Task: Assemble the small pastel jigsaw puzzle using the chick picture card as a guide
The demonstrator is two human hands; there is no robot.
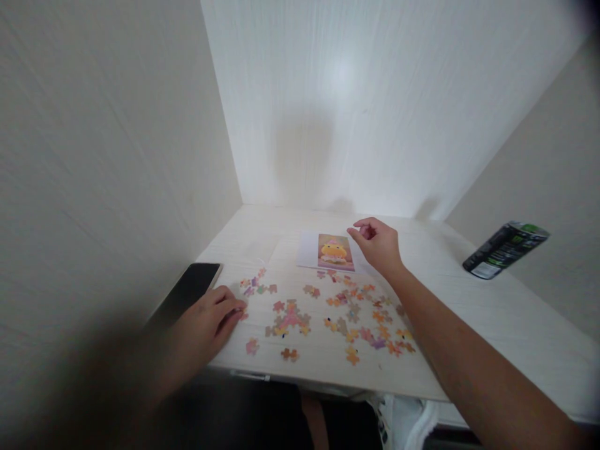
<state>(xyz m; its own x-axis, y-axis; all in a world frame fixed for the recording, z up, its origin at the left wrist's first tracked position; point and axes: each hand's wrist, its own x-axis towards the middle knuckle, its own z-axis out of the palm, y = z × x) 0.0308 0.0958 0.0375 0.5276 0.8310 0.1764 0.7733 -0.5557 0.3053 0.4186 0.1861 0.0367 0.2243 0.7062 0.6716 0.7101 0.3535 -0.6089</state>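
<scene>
Loose jigsaw pieces (349, 315) in pink, orange and purple lie scattered on a pale wooden table (469, 312). A small joined cluster (290, 319) sits among them. A reference picture card (334, 252) showing a yellow duck lies behind the pieces. My right hand (377, 245) hovers just right of the card, thumb and fingers pinched together; whether a piece is between them I cannot tell. My left hand (210, 319) rests on the table near its front left edge, fingers flat and touching a piece at its fingertips.
A dark phone (190, 289) lies at the table's left edge behind my left hand. A black and green can (505, 250) lies on its side at the far right. White walls close the table on three sides. My legs show below the front edge.
</scene>
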